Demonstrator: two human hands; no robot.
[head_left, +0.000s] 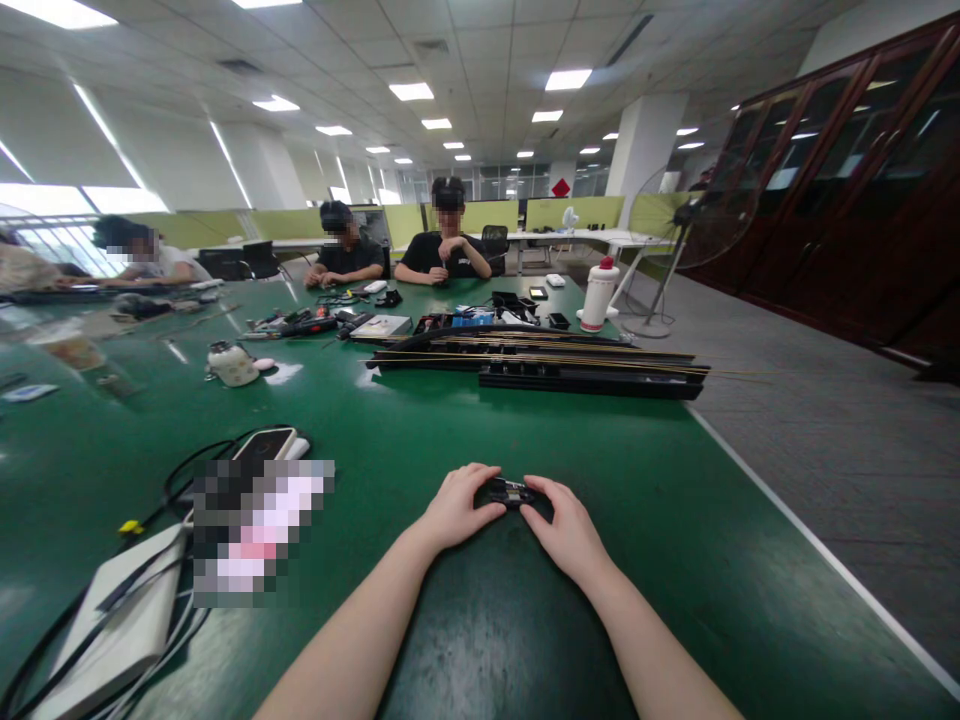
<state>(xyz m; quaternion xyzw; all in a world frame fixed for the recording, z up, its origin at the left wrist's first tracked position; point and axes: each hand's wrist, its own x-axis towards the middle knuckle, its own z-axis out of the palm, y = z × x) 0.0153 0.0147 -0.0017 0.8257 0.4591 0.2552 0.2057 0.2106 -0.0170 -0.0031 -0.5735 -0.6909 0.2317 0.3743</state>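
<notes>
A small black part with a shiny metal middle (pixel 511 493) lies low over the green tabletop, straight in front of me; its exact kind is too small to make out. My left hand (pixel 459 508) grips its left end, thumb on the near side and fingers on the far side. At the right end, my right hand (pixel 564 520) holds it the same way between thumb and fingers. Both hands are closed on the one part, and their fingertips cover its ends.
Beyond my hands lie long black rails (pixel 592 380) with thin yellowish rods across them. A white bottle (pixel 599 298) stands behind. To the left are a phone (pixel 264 446), cables and a white box (pixel 124 610). Co-workers (pixel 444 245) sit across the green table (pixel 360 430).
</notes>
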